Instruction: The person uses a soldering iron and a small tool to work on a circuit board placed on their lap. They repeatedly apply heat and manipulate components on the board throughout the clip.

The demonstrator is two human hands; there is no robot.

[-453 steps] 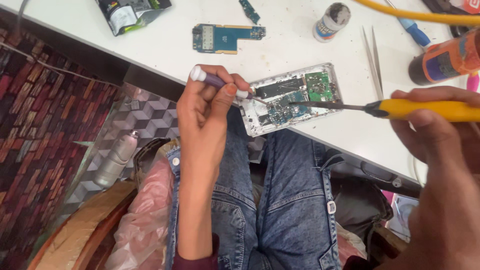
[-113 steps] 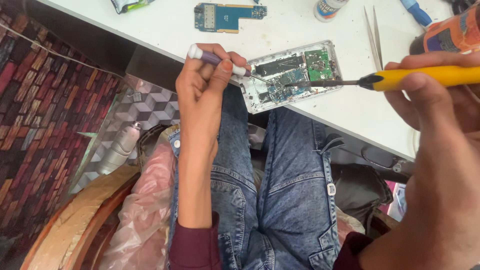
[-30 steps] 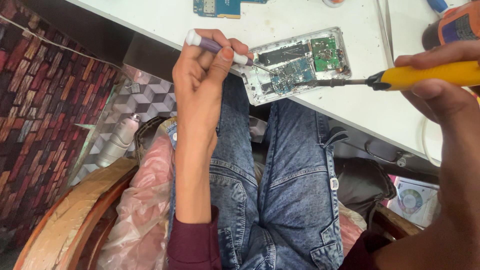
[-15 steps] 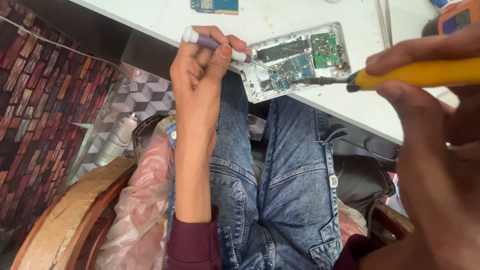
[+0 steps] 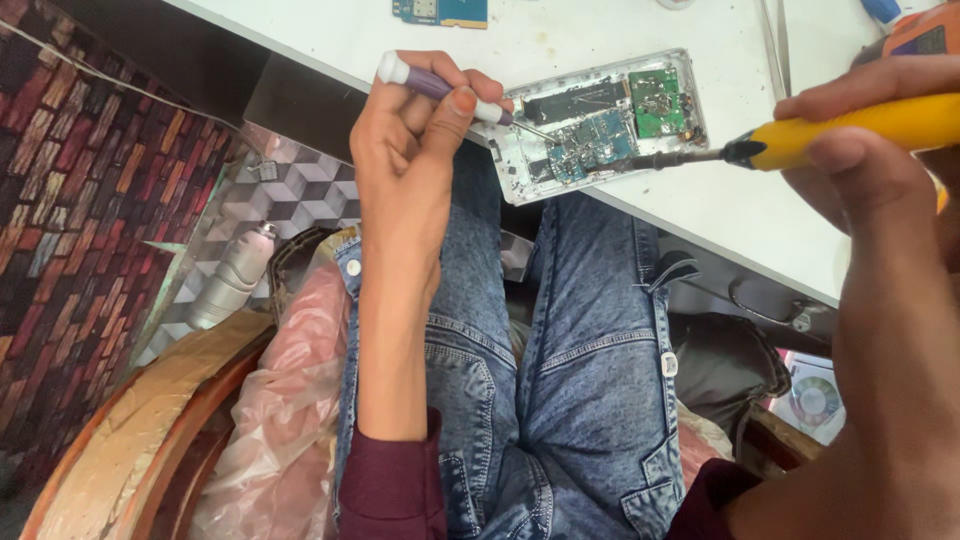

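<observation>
An opened phone [image 5: 600, 125] lies on the white table [image 5: 560, 40] near its front edge, its green and blue circuit boards exposed. My left hand [image 5: 415, 150] grips a thin purple and white screwdriver [image 5: 445, 90] whose tip touches the phone's left part. My right hand [image 5: 870, 140] holds a yellow-handled soldering iron [image 5: 850, 130]; its dark tip [image 5: 650, 160] rests on the blue board near the phone's lower edge.
A separate blue circuit board [image 5: 440, 10] lies at the table's far edge, tweezers [image 5: 772, 35] to the right of the phone. An orange device [image 5: 925, 35] sits at top right. Below the table are my jeans [image 5: 560, 380], a silver bottle [image 5: 230, 280] and a plastic-covered seat [image 5: 280, 420].
The view has shifted a little. The soldering iron's tip has moved slightly along the board; my left hand keeps the screwdriver on the phone.
</observation>
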